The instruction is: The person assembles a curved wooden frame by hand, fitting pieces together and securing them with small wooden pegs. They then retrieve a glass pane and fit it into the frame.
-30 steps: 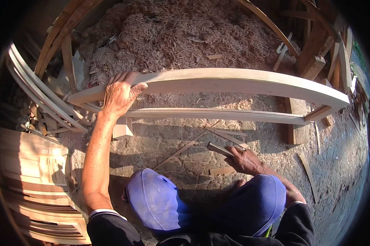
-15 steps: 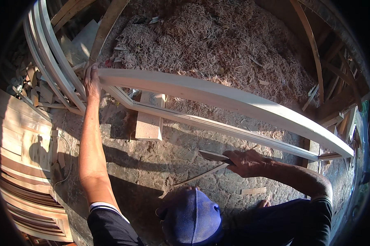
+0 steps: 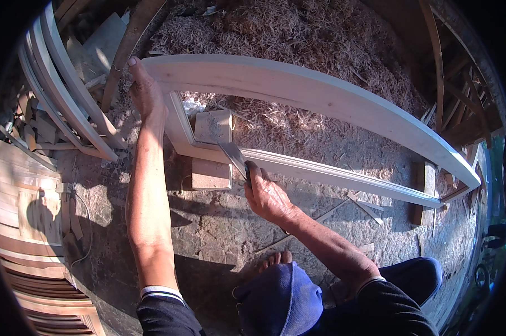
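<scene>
Wooden frame (image 3: 320,92): long, stiff, awkward; left hand (image 3: 145,92) grips its end, right hand (image 3: 266,193) fingers clamp the chisel (image 3: 233,154).

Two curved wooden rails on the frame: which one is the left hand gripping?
The wide upper rail. The left hand holds its end at the corner, while the thin lower rail lies nearer the right hand, which holds a blade.
</scene>
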The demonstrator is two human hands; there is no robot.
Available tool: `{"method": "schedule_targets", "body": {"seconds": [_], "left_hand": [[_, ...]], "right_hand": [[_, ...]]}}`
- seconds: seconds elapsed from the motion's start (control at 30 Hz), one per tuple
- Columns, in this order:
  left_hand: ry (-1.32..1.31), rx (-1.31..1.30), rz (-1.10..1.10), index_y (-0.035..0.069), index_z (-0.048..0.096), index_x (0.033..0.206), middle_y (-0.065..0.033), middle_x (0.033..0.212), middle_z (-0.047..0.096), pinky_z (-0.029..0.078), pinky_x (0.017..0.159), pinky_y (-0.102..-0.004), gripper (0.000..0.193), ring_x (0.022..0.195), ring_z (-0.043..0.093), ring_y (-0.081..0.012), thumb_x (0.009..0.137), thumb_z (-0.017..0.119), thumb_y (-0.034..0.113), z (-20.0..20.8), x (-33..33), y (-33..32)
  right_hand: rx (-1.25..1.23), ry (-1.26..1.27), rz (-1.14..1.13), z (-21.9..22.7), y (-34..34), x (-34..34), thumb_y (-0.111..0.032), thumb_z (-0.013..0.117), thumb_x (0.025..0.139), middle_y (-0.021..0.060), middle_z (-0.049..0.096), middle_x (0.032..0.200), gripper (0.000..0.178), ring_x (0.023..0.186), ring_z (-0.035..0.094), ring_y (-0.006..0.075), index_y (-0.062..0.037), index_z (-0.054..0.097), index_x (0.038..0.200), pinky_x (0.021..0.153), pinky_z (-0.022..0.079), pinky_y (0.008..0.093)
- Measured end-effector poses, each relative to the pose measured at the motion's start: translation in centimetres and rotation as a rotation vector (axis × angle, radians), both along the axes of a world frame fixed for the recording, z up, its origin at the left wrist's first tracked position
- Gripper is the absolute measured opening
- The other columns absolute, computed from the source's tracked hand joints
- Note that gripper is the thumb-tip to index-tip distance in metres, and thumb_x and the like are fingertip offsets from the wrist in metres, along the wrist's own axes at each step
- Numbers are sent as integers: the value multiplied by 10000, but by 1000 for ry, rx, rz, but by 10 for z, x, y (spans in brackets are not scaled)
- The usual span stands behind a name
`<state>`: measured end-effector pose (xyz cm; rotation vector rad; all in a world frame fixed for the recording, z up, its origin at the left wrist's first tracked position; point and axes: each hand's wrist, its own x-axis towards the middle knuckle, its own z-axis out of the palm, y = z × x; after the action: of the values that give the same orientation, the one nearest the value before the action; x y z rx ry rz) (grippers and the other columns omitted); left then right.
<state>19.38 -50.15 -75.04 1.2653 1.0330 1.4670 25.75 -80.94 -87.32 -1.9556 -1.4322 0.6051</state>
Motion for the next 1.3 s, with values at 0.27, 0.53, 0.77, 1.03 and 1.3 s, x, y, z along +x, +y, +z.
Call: {"method": "schedule_targets", "body": {"seconds": [0.27, 0.53, 0.77, 1.03, 1.3], "left_hand": [[-23, 63, -64, -114, 611, 1213, -276, 1241, 627, 480, 985, -442, 982, 1133, 621, -321, 918, 434, 806, 10, 10, -16], [29, 62, -15, -174, 568, 1287, -319, 1271, 609, 469, 1022, -454, 1055, 1166, 616, -357, 935, 384, 803, 4, 4, -25], [-114, 139, -52, -163, 581, 1261, -291, 1238, 618, 482, 1009, -455, 1036, 1147, 616, -336, 939, 381, 801, 8, 4, -33], [-51, 69, -44, -151, 520, 1326, -309, 1330, 547, 484, 1037, -473, 1061, 1230, 579, -353, 926, 376, 822, -2, -6, -32], [-35, 58, -74, -131, 323, 1495, -328, 1494, 386, 429, 1130, -490, 1129, 1384, 456, -393, 919, 336, 840, -10, -7, -39]], "right_hand": [[204, -35, -39, 5, 28, -19, -127, 573, 961, 346, 606, 1015, 638, 749, 660, 489, 81, 246, 1468, 659, 526, 570], [-27, -22, -72, 12, 28, -20, -128, 567, 960, 337, 589, 1079, 540, 802, 670, 491, 24, 311, 1410, 656, 540, 553], [-144, -69, -43, 18, 22, -24, -10, 504, 875, 373, 579, 1101, 662, 865, 693, 505, 63, 260, 1486, 741, 558, 575], [132, -110, 22, 13, 18, -27, -30, 520, 916, 342, 576, 1117, 628, 837, 700, 479, 22, 258, 1484, 689, 579, 527], [-195, -137, 87, -11, -4, -32, -55, 511, 932, 312, 578, 1146, 613, 889, 696, 469, 23, 276, 1493, 668, 576, 529]]}}
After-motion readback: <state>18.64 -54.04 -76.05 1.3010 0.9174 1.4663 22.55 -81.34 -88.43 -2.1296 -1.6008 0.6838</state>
